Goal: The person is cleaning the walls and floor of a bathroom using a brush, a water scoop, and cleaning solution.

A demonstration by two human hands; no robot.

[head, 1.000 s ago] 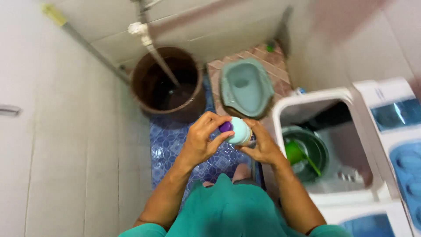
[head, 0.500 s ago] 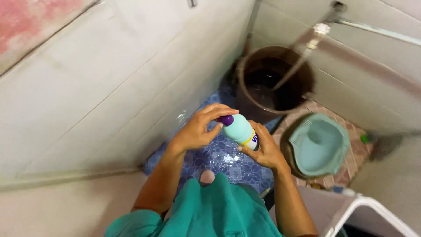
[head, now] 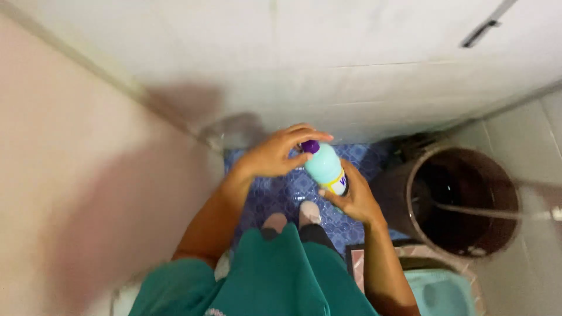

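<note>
One small bottle (head: pixel 325 168) sits between both hands at the centre of the view, above the blue patterned floor tiles (head: pixel 275 193). It is pale turquoise plastic with rounded shoulders, a yellow band on its label low down, and a purple cap (head: pixel 310 146) at its far end; it tilts with the cap up and to the left. The right hand (head: pixel 353 199) wraps its lower body, fingers curled closed around it. The left hand (head: pixel 275 155) arches over the top, fingertips pinched on the cap. To the right stands a dark brown bucket (head: pixel 462 199); a turquoise squat pan (head: pixel 439 295) lies near right.
</note>
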